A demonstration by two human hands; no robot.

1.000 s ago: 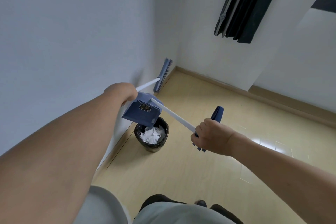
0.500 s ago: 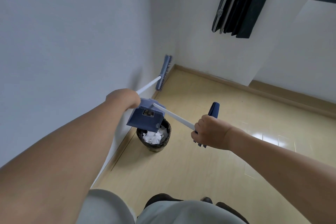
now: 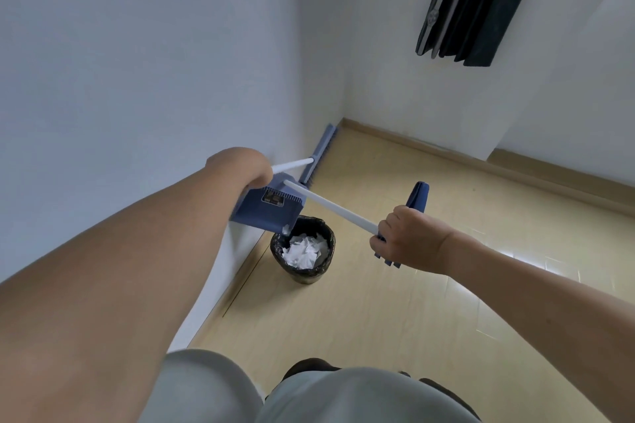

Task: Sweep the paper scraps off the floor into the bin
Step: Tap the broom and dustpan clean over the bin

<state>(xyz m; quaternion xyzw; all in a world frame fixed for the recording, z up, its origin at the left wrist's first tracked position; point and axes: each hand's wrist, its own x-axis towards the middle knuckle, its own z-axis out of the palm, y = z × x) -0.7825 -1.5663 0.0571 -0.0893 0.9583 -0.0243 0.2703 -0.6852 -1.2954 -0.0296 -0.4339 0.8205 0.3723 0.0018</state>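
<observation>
Right hand gripping the dustpan handle, pan tipped just beyond over the bin so paper scraps drop in; left hand seemingly holding the broom aside, fingers hidden.

Your left hand is extended forward on a straight arm, fingers curled in a grip. Your right hand is fisted, knuckles up, forearm angled inward.

Dustpan tipped over bin – paper scraps inside; L hand grips broom.
</observation>
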